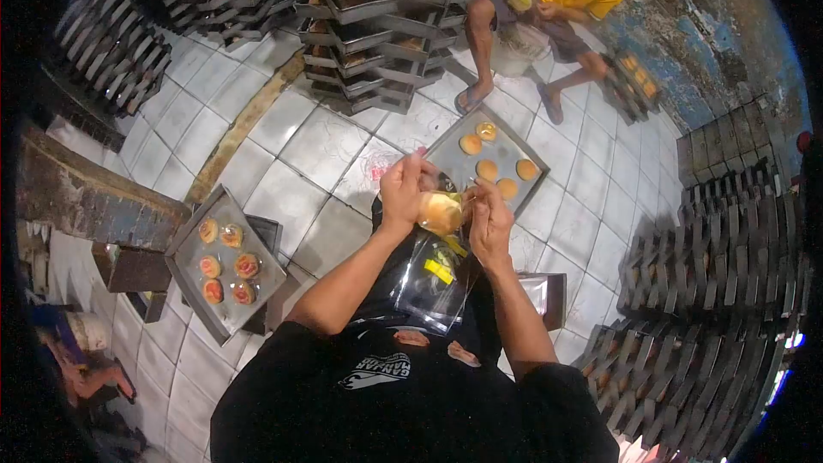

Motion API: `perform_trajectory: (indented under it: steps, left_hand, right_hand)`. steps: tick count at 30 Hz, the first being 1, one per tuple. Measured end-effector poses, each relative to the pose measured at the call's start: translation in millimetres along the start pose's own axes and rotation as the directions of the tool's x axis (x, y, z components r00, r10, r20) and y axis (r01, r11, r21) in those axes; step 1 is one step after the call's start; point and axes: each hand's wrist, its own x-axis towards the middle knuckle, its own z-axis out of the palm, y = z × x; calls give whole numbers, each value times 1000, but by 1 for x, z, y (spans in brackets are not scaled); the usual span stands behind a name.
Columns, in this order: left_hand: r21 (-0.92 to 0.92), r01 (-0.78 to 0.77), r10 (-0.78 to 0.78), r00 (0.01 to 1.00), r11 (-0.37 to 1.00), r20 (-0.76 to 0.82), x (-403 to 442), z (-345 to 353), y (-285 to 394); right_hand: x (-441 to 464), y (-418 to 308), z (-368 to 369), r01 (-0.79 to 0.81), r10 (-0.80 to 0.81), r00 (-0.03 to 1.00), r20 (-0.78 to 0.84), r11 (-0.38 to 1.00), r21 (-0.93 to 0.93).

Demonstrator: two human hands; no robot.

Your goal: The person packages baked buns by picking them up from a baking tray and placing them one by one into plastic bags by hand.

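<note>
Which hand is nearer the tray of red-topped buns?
Left: the left hand is to the right of that tray; the right hand is farther right, across the held bun.

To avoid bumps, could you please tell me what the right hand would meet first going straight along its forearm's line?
Probably the tray of buns ahead of the right hand; depth is unclear.

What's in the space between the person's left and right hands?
A round golden bun, apparently in clear plastic, lies between the left hand and the right hand; the head view shows it.
</note>
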Motion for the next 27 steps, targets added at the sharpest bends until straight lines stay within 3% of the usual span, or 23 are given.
perform_trajectory:
  steps: [1, 3, 5, 7, 8, 10, 11, 13, 14, 16, 17, 19, 20, 23, 24, 25, 27]
  left_hand:
    - [-97, 58, -59, 998, 994, -12, 1, 1, 0]
    - [-90, 61, -61, 998, 994, 12, -6, 6, 6]
    - [-83, 45, -41, 998, 996, 42, -5, 13, 12]
    - [32, -114, 108, 984, 993, 142, -3, 15, 10]
    - [32, -119, 114, 984, 992, 138, -1, 14, 9]
    - [26, -89, 85, 990, 996, 112, 0, 12, 13]
    - [27, -90, 87, 990, 996, 112, -2, 13, 17]
    - [-161, 16, -11, 999, 987, 33, -11, 22, 45]
    - [-153, 31, -26, 999, 988, 36, -11, 19, 42]
    - [-42, 22, -20, 999, 999, 45, -3, 9, 35]
    - [-25, 40, -39, 998, 999, 53, -2, 1, 32]
    - [258, -198, 224, 971, 946, -77, -1, -7, 38]
    - [315, -267, 293, 955, 911, -36, -13, -12, 40]
    - [361, -295, 299, 953, 884, 47, -42, -32, 40]
    - [409, -215, 207, 976, 887, 65, -50, -51, 17]
    - [412, -205, 201, 978, 888, 54, -58, -61, 6]
    - [189, 203, -202, 979, 961, -25, -69, -73, -2]
  right_hand:
    - [1, 1, 0, -8, 8, 1000, -3, 1000, -2]
    - [8, 3, -2, 343, -330, 939, 96, 886, -311]
    - [10, 12, -4, 250, -236, 968, 82, 886, -391]
    - [20, 15, -4, -19, 10, 1000, -27, 937, -348]
    - [21, 15, -4, -12, 4, 1000, -24, 938, -346]
    - [26, -7, -5, -268, 271, 962, -42, 961, 62]
    - [26, -20, -6, -267, 270, 962, -42, 962, 63]
    - [22, -39, -8, 123, -127, 992, -17, 981, -152]
    - [26, -35, -9, 107, -111, 994, -22, 983, -151]
    - [42, -18, -11, -88, 102, 991, 86, 984, -156]
    - [41, -14, -15, -110, 122, 990, 74, 983, -148]
    - [46, -15, -23, -430, 408, 903, 137, 871, 237]
    - [36, -20, -23, -479, 451, 878, 160, 821, 312]
    - [-4, -7, -26, -559, 519, 823, 232, 811, 170]
    - [-22, 7, -24, -548, 506, 824, 255, 826, 134]
    - [-41, 21, -17, -633, 582, 759, 291, 765, 120]
    - [-70, 22, -8, -679, 598, 715, 362, 717, 158]
